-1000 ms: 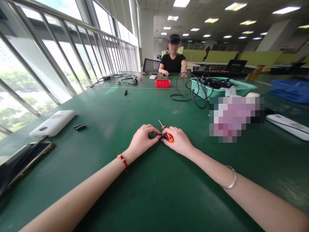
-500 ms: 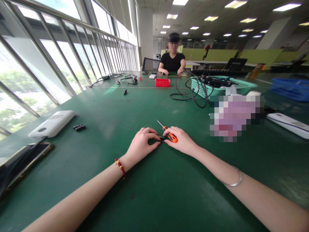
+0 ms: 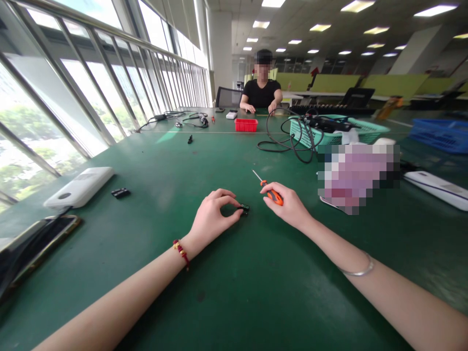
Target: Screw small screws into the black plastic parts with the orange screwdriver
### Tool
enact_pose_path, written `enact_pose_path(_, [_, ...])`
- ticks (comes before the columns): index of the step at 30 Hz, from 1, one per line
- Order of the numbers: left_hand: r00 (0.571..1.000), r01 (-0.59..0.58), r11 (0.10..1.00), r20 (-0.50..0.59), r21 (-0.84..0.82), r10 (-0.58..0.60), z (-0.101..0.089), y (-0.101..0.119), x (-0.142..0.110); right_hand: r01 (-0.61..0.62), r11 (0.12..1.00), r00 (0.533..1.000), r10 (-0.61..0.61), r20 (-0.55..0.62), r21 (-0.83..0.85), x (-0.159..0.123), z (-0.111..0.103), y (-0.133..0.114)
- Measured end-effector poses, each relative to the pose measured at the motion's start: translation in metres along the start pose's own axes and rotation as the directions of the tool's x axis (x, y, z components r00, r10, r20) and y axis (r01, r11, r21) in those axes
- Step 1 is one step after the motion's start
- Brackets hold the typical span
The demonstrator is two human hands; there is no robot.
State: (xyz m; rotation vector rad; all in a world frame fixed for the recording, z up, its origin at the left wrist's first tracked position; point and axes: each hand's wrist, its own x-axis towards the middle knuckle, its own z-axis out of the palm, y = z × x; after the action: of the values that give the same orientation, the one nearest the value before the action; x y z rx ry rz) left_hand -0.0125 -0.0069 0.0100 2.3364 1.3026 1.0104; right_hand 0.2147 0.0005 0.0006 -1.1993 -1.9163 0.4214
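Observation:
My left hand (image 3: 215, 212) rests at the middle of the green table (image 3: 226, 292), its thumb and fingertips closed on a small dark part with a green face (image 3: 244, 208). The part is too small to name more exactly. To the right, my right hand (image 3: 287, 204) holds a screwdriver (image 3: 275, 197) by its orange and black handle. The thin metal shaft points away from me and to the left, clear of the small part. Some of the handle is hidden by my fingers.
At the left lie a white power bank (image 3: 80, 187), a black part (image 3: 120, 193) and a phone (image 3: 47, 248). Farther off are a red tray (image 3: 246, 125), a teal basket (image 3: 369, 127) with black cables, and a blue basket (image 3: 438, 135). Another person (image 3: 262, 91) sits across the table.
My right hand has moved right and slightly away from me with the screwdriver, parting from the small dark part. My left hand stays almost in place.

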Motion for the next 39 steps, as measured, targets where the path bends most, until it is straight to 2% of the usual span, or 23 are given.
enact_pose_path(2, [0.986, 0.1, 0.994, -0.132, -0.038, -0.104, -0.003, 0.005, 0.0, -0.041, 0.998, 0.997, 0.038, -0.061, -0.044, 0.001, -0.006, 0.005])
enact_pose_path(4, [0.945, 0.23, 0.966, -0.209, -0.119, -0.251, -0.004, 0.007, 0.0, -0.104, 0.992, 0.991, 0.098, -0.095, -0.069, 0.003, -0.008, 0.011])
enact_pose_path(6, [0.906, 0.323, 0.923, -0.212, -0.211, -0.366, -0.003, 0.006, 0.0, -0.166, 0.983, 0.981, 0.156, -0.116, -0.077, 0.004, -0.008, 0.015])
enact_pose_path(8, [0.904, 0.346, 0.903, -0.169, -0.254, -0.393, 0.0, 0.003, 0.0, -0.205, 0.976, 0.973, 0.194, -0.125, -0.076, 0.004, -0.006, 0.018])
enact_pose_path(10, [0.944, 0.284, 0.929, -0.1, -0.238, -0.314, 0.002, -0.001, 0.001, -0.222, 0.972, 0.97, 0.212, -0.122, -0.076, 0.004, -0.004, 0.019])
enact_pose_path(13, [0.996, 0.087, 0.985, 0.031, -0.149, -0.083, 0.001, -0.003, 0.002, -0.23, 0.97, 0.971, 0.222, -0.094, -0.083, 0.004, -0.004, 0.019])
enact_pose_path(15, [0.993, -0.037, 0.997, 0.111, -0.07, 0.045, -0.001, -0.003, 0.002, -0.229, 0.969, 0.972, 0.223, -0.078, -0.09, 0.004, -0.004, 0.018])
enact_pose_path(18, [0.977, -0.133, 0.991, 0.17, 0.005, 0.13, 0.0, -0.003, 0.002, -0.225, 0.969, 0.973, 0.219, -0.069, -0.098, 0.004, -0.003, 0.019])
enact_pose_path(25, [0.961, -0.211, 0.975, 0.2, 0.074, 0.192, 0.006, -0.006, 0.003, -0.201, 0.972, 0.978, 0.191, -0.082, -0.122, 0.004, -0.002, 0.019])
enact_pose_path(31, [0.969, -0.16, 0.979, 0.208, 0.127, 0.132, 0.003, -0.004, 0.001, -0.206, 0.969, 0.978, 0.198, -0.073, -0.135, 0.004, -0.002, 0.019])
enact_pose_path(35, [0.969, -0.17, 0.966, 0.209, 0.195, 0.129, -0.001, -0.004, -0.002, -0.188, 0.972, 0.981, 0.178, -0.082, -0.139, 0.004, -0.001, 0.02])
enact_pose_path(39, [0.984, -0.089, 0.945, 0.177, 0.316, 0.034, -0.017, -0.013, -0.01, -0.183, 0.971, 0.982, 0.173, -0.078, -0.151, 0.003, -0.001, 0.021])
